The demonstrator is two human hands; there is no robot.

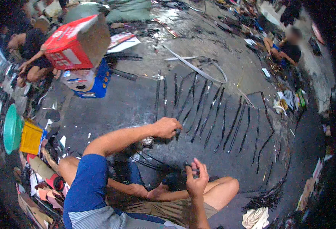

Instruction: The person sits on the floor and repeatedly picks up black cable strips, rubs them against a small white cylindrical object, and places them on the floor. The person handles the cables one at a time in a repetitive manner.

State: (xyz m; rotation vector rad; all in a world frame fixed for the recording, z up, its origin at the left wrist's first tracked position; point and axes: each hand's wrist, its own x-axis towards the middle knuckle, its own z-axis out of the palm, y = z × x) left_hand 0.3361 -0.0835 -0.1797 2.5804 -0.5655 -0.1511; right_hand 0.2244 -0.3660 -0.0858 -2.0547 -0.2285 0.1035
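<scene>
Long thin black strips (219, 118), perhaps cable lengths, lie in a spaced row on the dark ground sheet. My left hand (168, 128) is closed at the near left part of this row, and a dark end shows under its fingertips. What it grips is mostly hidden. In front of my lap, my right hand (197, 177) is raised with thumb and fingers drawn together around something small and dark, too blurred to make out. Thin black cables (152, 162) curve across the ground between my left forearm and my crossed legs. A small shiny object (147, 142) sits below my left wrist.
A red carton (70, 44) rests on a blue box (95, 82) at far left. A green basin (12, 129) and yellow container (31, 138) stand left. Crumpled cloth (255, 218) lies near right. Two people sit farther back, one each side. A pale strap (198, 70) curls beyond the row.
</scene>
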